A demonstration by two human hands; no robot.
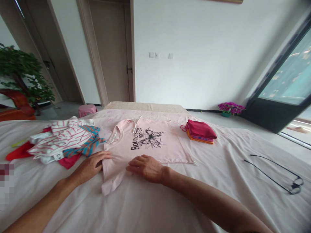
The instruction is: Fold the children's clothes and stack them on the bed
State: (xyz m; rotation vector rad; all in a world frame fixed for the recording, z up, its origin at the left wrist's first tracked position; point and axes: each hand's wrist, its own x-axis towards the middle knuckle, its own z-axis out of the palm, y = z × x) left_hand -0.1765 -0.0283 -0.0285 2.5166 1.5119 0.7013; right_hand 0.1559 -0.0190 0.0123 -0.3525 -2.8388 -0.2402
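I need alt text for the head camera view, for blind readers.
A person's left hand and right hand touch a pink T-shirt spread on a pale cloth. Loose clothes lie left of the T-shirt, folded clothes and eyeglasses right of it.

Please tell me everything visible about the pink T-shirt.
The pink T-shirt looks like soft knit. It lies front up, mostly flat, on the pale cloth, neck toward the left, hem right. Its front bears black "Boundless energy" lettering and a butterfly print; a whitish cord shows at the hem's near corner. The left hand and right hand touch its near side, by a short sleeve.
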